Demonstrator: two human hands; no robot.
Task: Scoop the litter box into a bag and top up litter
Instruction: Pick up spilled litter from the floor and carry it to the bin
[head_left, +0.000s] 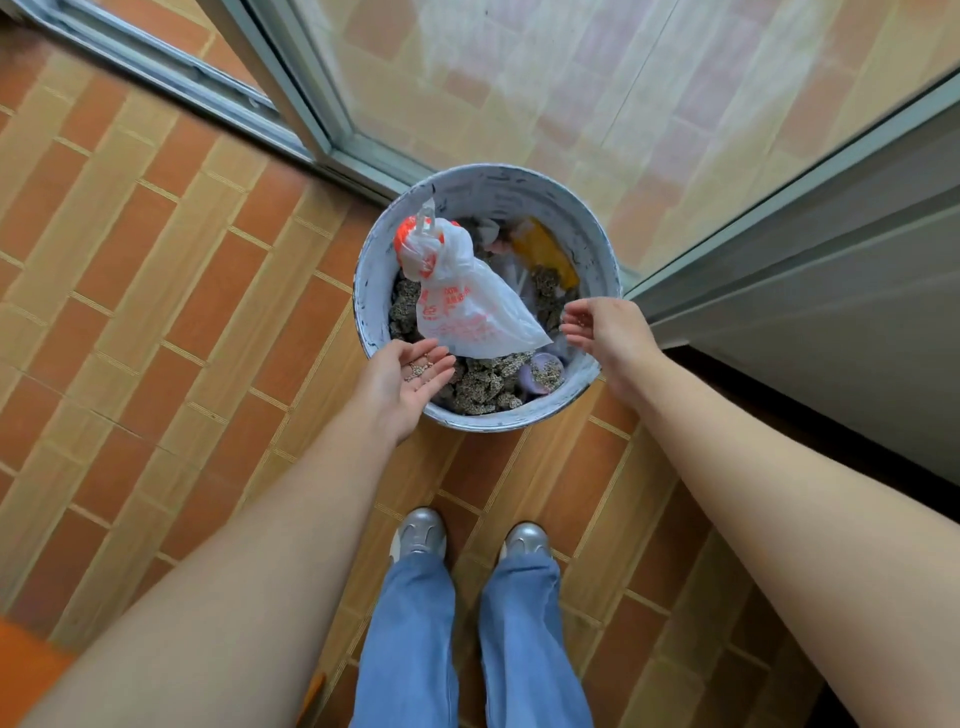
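On the tiled floor (171, 291), a white bag (467, 306) lies in the bucket (374, 260); left hand (410, 379) and right hand (602, 332) hover open, grasping nothing.

Your empty, open left hand (410, 374) and right hand (602, 332) flank a white red-printed plastic bag (467, 306) over the round grey bin (379, 254).

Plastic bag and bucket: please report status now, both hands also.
Left hand open, palm up, litter grains on it. Right hand open, empty. White plastic bag lies in the bucket on litter clumps, held by neither hand. Nothing in the way.
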